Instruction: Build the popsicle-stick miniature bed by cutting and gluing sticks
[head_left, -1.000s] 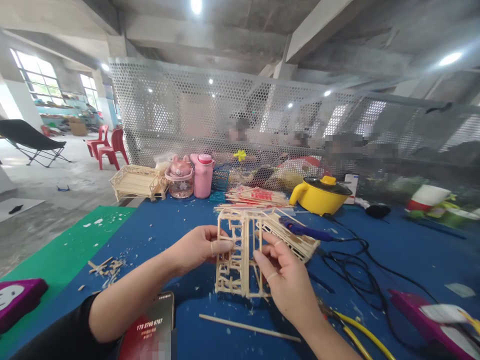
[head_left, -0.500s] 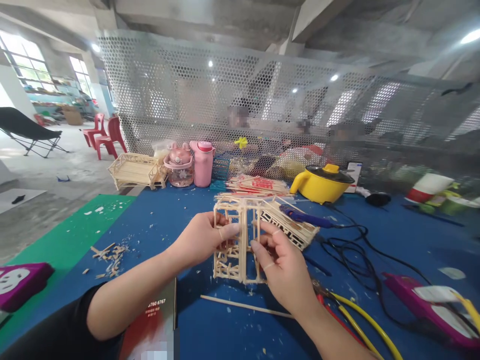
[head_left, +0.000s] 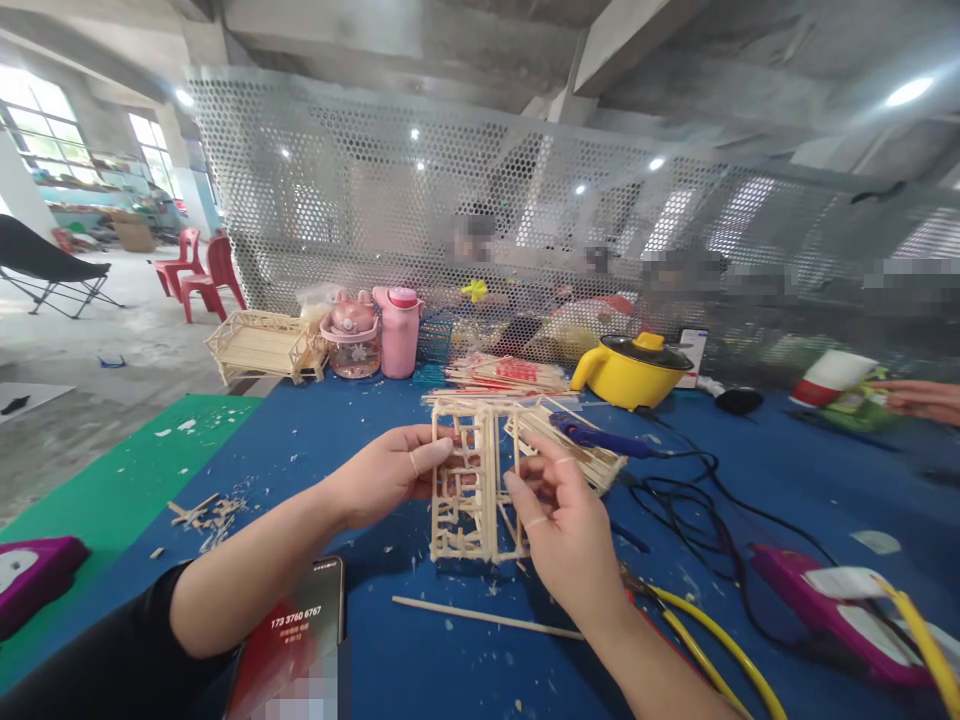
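Note:
An upright frame built of pale wooden sticks (head_left: 466, 480) stands on the blue table mat (head_left: 787, 470), held between both hands. My left hand (head_left: 382, 472) grips its left edge with thumb and fingers. From the right, my right hand (head_left: 564, 530) pinches the frame's inner sticks. Behind the frame lies a second stick panel (head_left: 571, 445), with a blue glue-gun-like tool (head_left: 600, 438) on it. A single long stick (head_left: 487, 617) lies on the mat in front of the frame.
A phone (head_left: 296, 640) rests by my left forearm. A yellow pot (head_left: 634, 370), a stick bundle (head_left: 504, 374), pink bottles (head_left: 397, 330), a small stick bench (head_left: 262, 345), black cables (head_left: 697, 510), yellow-handled pliers (head_left: 705, 645) and purple cases (head_left: 832, 600) surround the work. Another person's hand (head_left: 919, 398) shows at far right.
The view shifted slightly. The frame stays upright between my hands; my fingers shifted a little on it. Another person's hand has appeared at the right edge.

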